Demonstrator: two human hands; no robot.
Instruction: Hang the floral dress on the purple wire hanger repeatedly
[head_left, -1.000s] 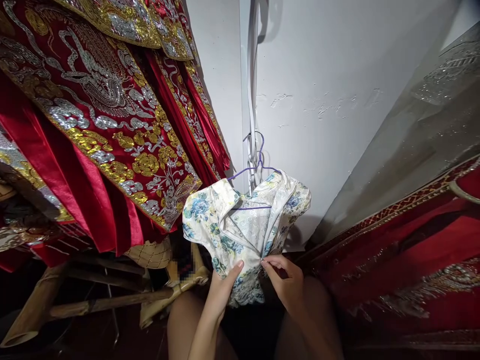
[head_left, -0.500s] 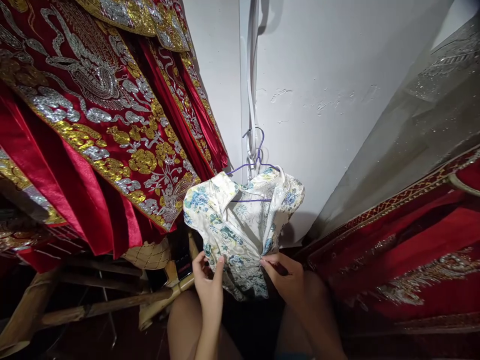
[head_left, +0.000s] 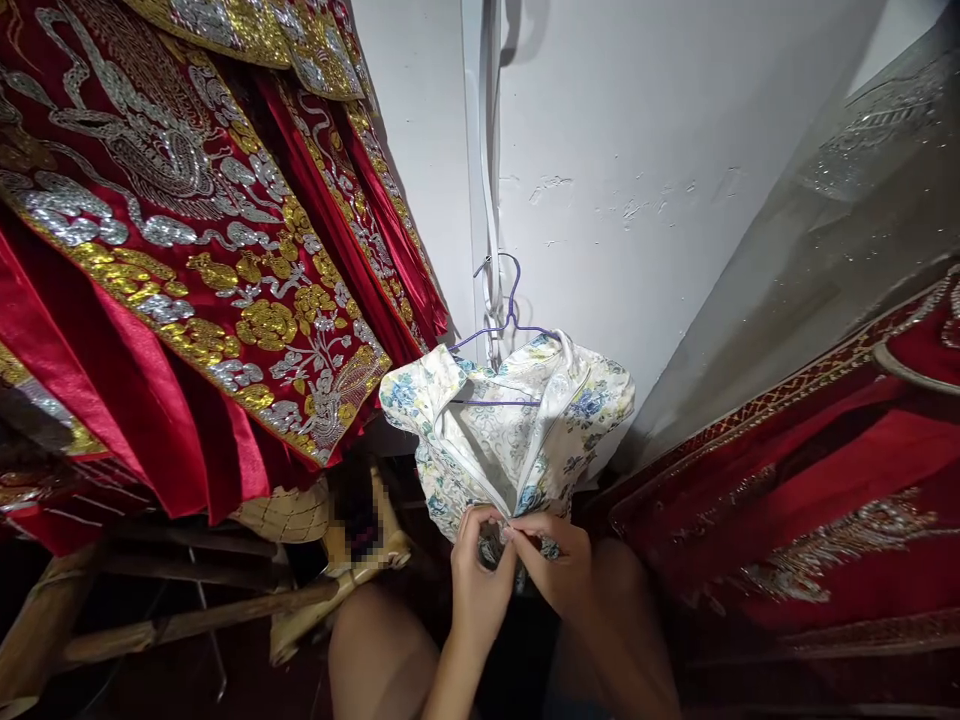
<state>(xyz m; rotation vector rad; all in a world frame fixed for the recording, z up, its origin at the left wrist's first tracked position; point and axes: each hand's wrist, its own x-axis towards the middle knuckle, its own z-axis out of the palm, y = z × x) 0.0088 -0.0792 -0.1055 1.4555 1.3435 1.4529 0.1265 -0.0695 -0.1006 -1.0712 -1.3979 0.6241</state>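
One floral garment [head_left: 559,450], white w/ blue & green print, hangs mid-scene on a purple hanger [head_left: 511,322], its front open in a V. What's new: the left hand [head_left: 478,585], at the garment's left edge a half sec ago, is now over at the low point of the V, right beside the right hand [head_left: 559,565], which stays there. So both hands are on one spot, & the left edge hangs w/o a hold. R thumb & fingertips pinch the cloth edge; L thumb & index also close on it. Exact bit btwn the tips: too small to tell. Far side: white wall [head_left: 615,120]. Left: red embroidered costume [head_left: 270,325], bamboo frame [head_left: 202,612] below it. Right: red beaded cloth [head_left: 750,490]. Near: person's knees [head_left: 382,640].
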